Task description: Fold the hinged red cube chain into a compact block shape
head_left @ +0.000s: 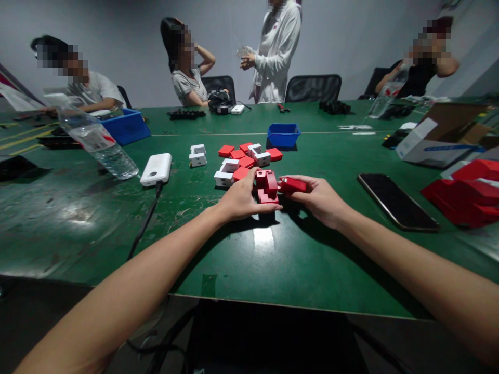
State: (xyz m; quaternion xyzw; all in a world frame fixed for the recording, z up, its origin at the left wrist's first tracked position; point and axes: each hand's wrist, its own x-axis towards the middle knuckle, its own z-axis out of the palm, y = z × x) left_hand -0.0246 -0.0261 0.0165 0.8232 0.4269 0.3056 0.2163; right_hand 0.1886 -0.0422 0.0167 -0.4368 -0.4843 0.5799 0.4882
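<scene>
My left hand [242, 200] is closed around a red plastic block assembly [267, 187] just above the green table [117, 218]. Close to its right, my right hand [317, 200] pinches a smaller red piece [292, 184] that nearly touches the assembly. Behind both hands lies a loose pile of red and white plastic parts [244, 158], with two more white parts [197, 155] a little to the left.
A small blue bin [283, 135] stands behind the pile. White power bank [156, 169] with cable and a tilted water bottle [97, 143] lie left; a black phone [396, 201], red stacked parts [468, 195] and a cardboard box [440, 137] right. Several people are at the far side.
</scene>
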